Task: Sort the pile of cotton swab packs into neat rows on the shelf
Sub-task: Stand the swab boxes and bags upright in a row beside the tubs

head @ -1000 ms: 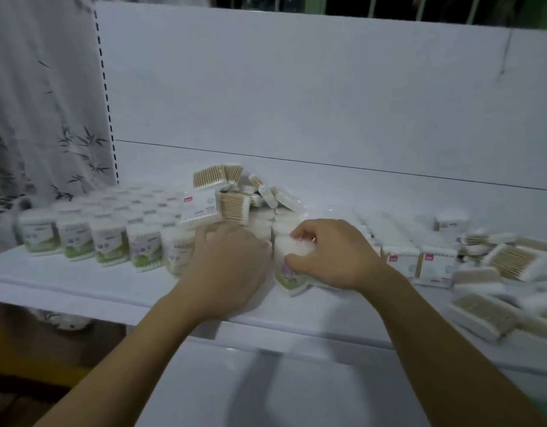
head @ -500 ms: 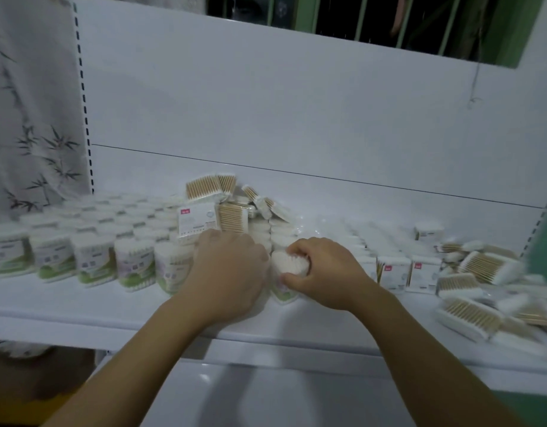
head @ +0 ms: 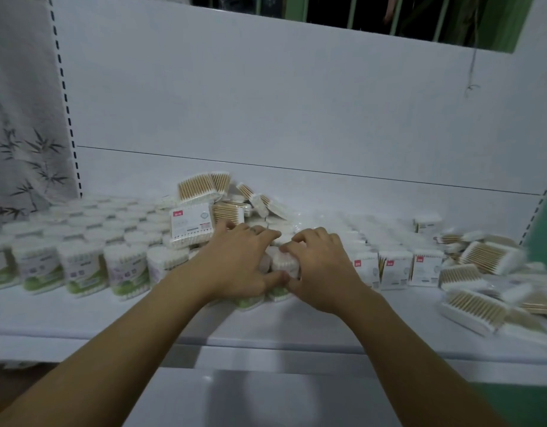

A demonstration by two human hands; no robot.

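Cotton swab packs (head: 190,226) cover the white shelf (head: 81,315) from end to end. Green-labelled round tubs (head: 81,266) stand in rows on the left, and square red-tagged packs (head: 392,269) line up right of centre. A loose pile (head: 481,291) of flat packs lies at the far right, and a smaller heap (head: 210,192) sits at the back, behind the hands.

Half a second ago the two hands were slightly apart, with the white swab tops showing between them. Now they have closed together near the shelf's front, and their thumbs touch. The left hand (head: 235,263) has stretched its fingers further forward, over a tub whose green base (head: 247,302) peeks out below the palm. Its thumb clasps the front of that tub. The right hand (head: 321,269) keeps its fingers curled over the top of the neighbouring tub (head: 286,263), thumb at the front, and grasps it as before. The two tubs now stand pressed side by side, continuing the front row of round tubs.
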